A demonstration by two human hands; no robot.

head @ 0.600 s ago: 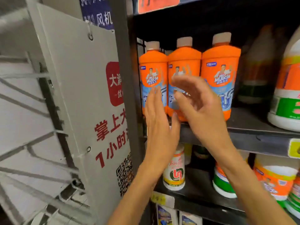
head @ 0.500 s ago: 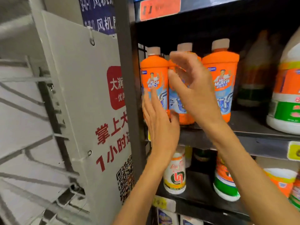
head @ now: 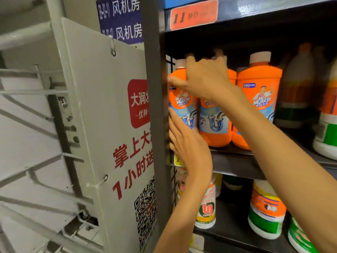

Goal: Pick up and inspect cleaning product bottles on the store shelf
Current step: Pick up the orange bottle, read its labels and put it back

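Bottles: 3 orange Mr Muscle bottles with pale caps stand upright in a row at the left end of the shelf (head: 237,157), close together.
Leftmost bottle (head: 180,103): stands just beside the grey upright post (head: 155,106); both hands are on it.
Middle bottle (head: 215,125): upper part hidden behind the right hand; label and base visible.
Third bottle (head: 260,95): untouched, label facing out; the right forearm crosses its lower left.
Right hand (head: 206,79): reaches across from the right to the shoulder of the leftmost bottle; fingers curl over its top and back, thumb lies across the front above the label, grasping it.
Left hand (head: 189,148): fingers straight and released, tips lying against the lower label of the leftmost bottle, palm covering its base.
Shelf above: orange price tag (head: 194,14) on its front edge.
Shelf below: white bottle with a green and red logo (head: 206,209), and white tubs with orange and green bands (head: 266,210).
Left of post: white hanging sign (head: 113,125) with red Chinese text and a QR code.
Behind sign: blue plate (head: 121,19) with white characters.
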